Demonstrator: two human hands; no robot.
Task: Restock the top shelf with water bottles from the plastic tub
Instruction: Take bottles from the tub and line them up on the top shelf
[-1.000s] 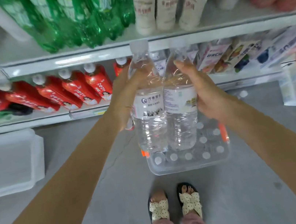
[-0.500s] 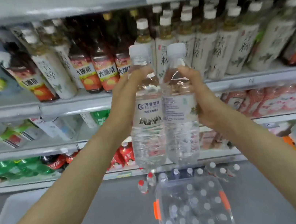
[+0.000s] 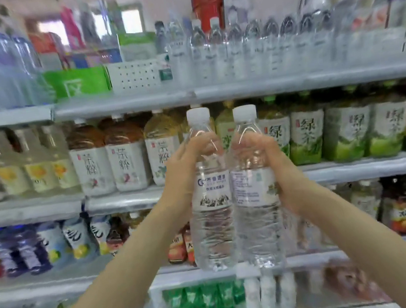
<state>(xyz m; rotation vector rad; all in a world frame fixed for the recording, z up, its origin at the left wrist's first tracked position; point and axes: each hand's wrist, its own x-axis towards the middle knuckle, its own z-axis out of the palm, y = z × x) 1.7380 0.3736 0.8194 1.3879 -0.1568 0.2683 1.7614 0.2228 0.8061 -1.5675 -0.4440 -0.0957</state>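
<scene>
Two clear water bottles are held upright side by side in front of the shelving, their sides touching. The left hand (image 3: 186, 172) has its grip closed around the shoulder of the left water bottle (image 3: 211, 205), whose white label with blue lettering and a mountain print faces the camera. The right hand (image 3: 275, 166) has its grip closed around the right water bottle (image 3: 254, 198), whose label shows small print. Both bottles carry white caps, which reach up to just below the edge of the top shelf (image 3: 239, 89). On that top shelf stands a row of water bottles (image 3: 246, 44), right of a white perforated basket (image 3: 133, 74) and a green box (image 3: 78, 81). Behind the hands, the next shelf down carries large tea bottles (image 3: 108, 162) with white labels, and to the right green-labelled ones (image 3: 346, 129). Lower shelves hold smaller drink bottles, blurred. The plastic tub is out of view.
</scene>
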